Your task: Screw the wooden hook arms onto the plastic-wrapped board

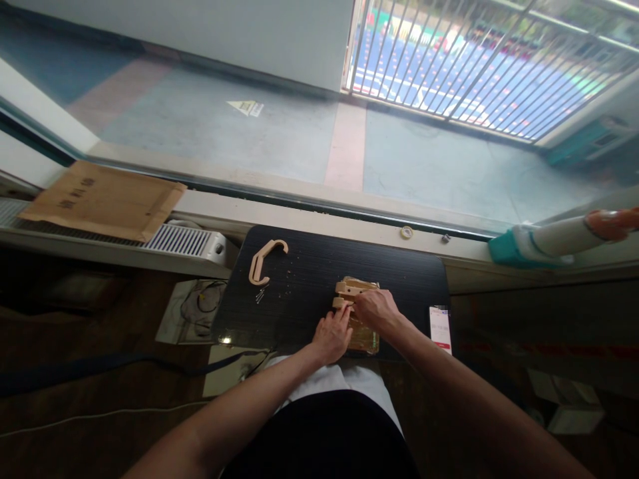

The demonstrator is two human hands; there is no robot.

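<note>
On a small black table (309,279) lies a clear plastic bag (363,336) with tan wooden pieces (349,289) on top of it. My right hand (375,309) rests over those pieces with its fingers curled on them. My left hand (331,336) is beside it, its fingertips pressed against the near end of the pieces. A tan C-shaped wooden part (264,261) lies alone at the table's far left. A few small metal screws (260,295) are scattered just below it.
A phone (440,328) with a lit screen lies at the table's right edge. A cardboard envelope (102,199) sits on a radiator (184,241) to the left. A tape roll (407,232) is on the window sill. A teal and white tool (544,241) lies at the right.
</note>
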